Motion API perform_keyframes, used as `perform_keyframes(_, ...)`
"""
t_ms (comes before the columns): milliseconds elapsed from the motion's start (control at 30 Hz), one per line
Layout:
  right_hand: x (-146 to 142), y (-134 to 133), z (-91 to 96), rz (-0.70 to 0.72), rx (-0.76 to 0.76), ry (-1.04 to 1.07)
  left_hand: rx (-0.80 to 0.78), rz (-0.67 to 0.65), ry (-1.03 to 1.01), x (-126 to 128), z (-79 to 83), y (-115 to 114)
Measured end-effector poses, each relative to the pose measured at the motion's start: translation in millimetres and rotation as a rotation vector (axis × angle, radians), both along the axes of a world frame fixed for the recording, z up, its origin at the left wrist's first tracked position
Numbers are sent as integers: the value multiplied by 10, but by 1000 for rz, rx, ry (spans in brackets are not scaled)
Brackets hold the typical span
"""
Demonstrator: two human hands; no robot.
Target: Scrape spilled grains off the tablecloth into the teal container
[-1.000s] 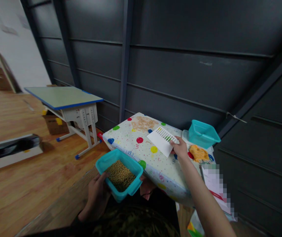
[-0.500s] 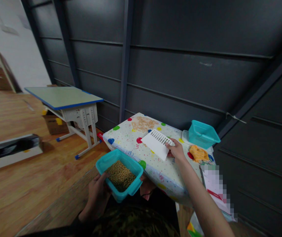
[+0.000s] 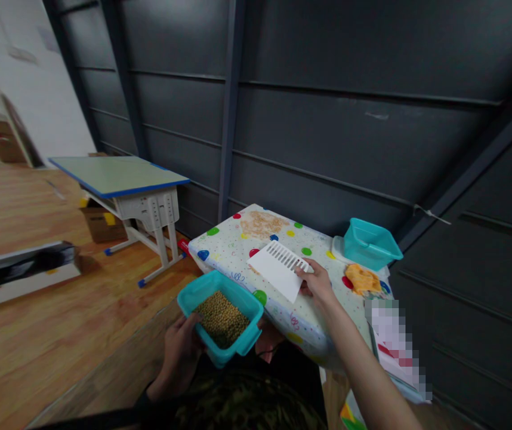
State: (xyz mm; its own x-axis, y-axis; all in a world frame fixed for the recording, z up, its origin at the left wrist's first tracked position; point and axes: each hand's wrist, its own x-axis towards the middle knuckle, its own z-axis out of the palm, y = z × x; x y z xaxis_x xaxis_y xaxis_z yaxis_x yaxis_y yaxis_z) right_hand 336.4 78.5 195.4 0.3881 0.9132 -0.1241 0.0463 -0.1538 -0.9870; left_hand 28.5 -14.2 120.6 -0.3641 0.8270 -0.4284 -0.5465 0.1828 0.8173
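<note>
My left hand (image 3: 183, 345) grips the near left rim of a teal plastic container (image 3: 242, 294), thumb over the edge. Inside it lies a heap of small tan soybeans (image 3: 222, 319). The container is held at the front edge of a table with a dotted tablecloth (image 3: 229, 242). My right hand (image 3: 315, 280) pinches the right end of a flat white slotted scraper (image 3: 278, 272), low over the cloth; whether it touches is hard to tell. Behind the scraper, a patch of pale brown flakes or grains (image 3: 264, 224) is spread on the cloth.
A second teal container (image 3: 372, 245) stands at the table's back right, before an orange cloth (image 3: 362, 279) and a clipboard with papers (image 3: 392, 340). Dark panelled wall (image 3: 327, 131) rises behind. To the left are a desk (image 3: 119, 173) and an open white box (image 3: 27, 275).
The white scraper and my right hand have moved slightly left and toward me over the cloth. The left hand still holds the container; the whole view has shifted a little.
</note>
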Motion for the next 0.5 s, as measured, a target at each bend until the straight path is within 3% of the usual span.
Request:
perform_keyframes(267, -84, -100, -39, 69, 35, -26, -53, 57, 51, 46, 182, -27)
perform_keyframes(500, -129, -181, -55, 212, 41, -71, -43, 21, 91, 29, 48, -20)
